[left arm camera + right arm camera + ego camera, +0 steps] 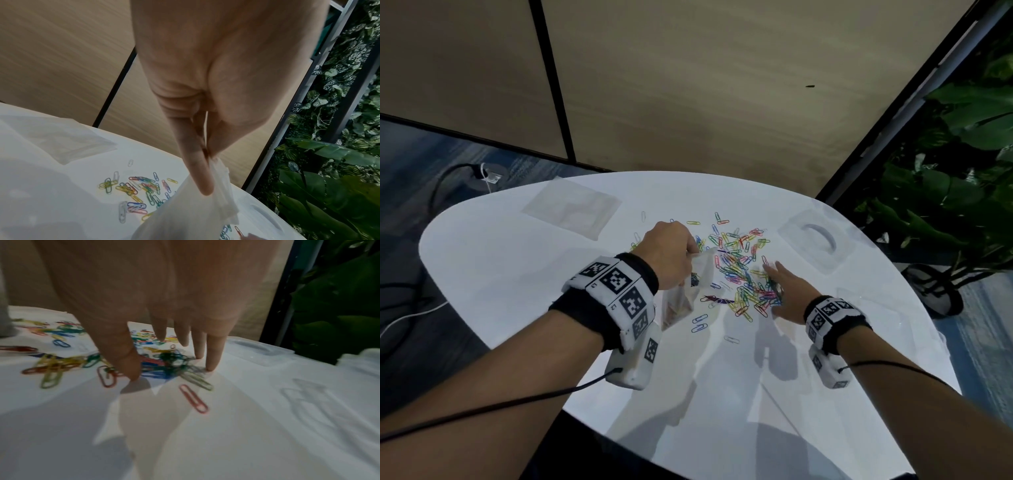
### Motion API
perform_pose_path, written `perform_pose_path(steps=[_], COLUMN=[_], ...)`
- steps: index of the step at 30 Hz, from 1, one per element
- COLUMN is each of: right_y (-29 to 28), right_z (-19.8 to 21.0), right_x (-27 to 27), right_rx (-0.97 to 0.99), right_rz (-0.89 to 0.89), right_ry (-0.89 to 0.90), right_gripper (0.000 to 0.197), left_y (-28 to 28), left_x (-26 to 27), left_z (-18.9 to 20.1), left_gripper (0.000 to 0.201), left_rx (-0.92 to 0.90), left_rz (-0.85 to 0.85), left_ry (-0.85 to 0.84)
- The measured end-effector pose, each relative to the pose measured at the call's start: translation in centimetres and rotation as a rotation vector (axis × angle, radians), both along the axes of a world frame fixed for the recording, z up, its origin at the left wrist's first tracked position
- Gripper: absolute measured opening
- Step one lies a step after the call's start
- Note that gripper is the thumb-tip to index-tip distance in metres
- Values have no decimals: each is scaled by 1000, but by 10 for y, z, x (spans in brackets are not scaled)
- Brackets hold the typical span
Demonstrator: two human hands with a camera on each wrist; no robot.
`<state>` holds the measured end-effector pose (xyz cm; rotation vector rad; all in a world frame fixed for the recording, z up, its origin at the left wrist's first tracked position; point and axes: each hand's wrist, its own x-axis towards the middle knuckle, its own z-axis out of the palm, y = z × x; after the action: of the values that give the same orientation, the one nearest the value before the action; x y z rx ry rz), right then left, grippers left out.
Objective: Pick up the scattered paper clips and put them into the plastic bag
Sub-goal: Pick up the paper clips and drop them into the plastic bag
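Note:
Coloured paper clips (736, 270) lie scattered in a heap on the white table (517, 274). My left hand (671, 253) pinches the top edge of a clear plastic bag (688, 291), which hangs down to the table with some clips inside. In the left wrist view the left hand (207, 162) pinches the plastic bag (195, 211) between thumb and fingers. My right hand (787, 291) is spread over the right side of the heap. In the right wrist view its straight fingers (213, 353) touch the table around a clump of paper clips (164, 363).
A flat stack of spare clear bags (571, 212) lies at the table's far left. A clear plastic lid with a handle (818, 240) sits at the far right. Plants (955, 171) stand beyond the right edge, a wooden wall behind.

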<state>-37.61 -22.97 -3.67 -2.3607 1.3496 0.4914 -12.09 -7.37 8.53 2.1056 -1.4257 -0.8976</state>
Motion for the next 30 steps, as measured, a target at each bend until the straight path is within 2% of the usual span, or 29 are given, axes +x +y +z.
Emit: perform_pose_path(steps=[4,5,9,12,15,18,21,23,26,28,30], right_y=[7,9,11,8,4,11,26,39,61,74,81], right_z=[-7,-8,-3,6,17,41,72,88,101,102,99], right_x=[23,26,31,26,17,20,39,55,79,93,101], right_rx=[-192,-237,-304,-239,-36,334,637,771,872,858,762], right_rz=[127,143,117,-78,-438,-755,-788,-722,-659,-620,-576], right_ry=[-56,-49,13,-122,-439,-817,-1042,-1078,-1072,-1051,-1009], right_gripper=[38,32,26,18,7,9,22,26,23,25,29], left_y=[-3,-3,-1,0,-1,-2,-2,-2,-1,-2,-2], left_x=[-2,-3,-2,-1,0,-2,-3,-3,-2,-2,-2], left_z=[-1,-1,0,1,1,1,1,0,0,0,-1], left_gripper=[33,32,32,33,33,32,31,31,32,31,28], left_rx=[16,21,27,25,33,33,27,22,13,3,-7], left_rz=[-12,-17,-27,-34,-42,-49,-47,-43,-30,-29,-19], left_ry=[-1,-3,-13,-17,-28,-32,-39,-36,-23,-19,-6])
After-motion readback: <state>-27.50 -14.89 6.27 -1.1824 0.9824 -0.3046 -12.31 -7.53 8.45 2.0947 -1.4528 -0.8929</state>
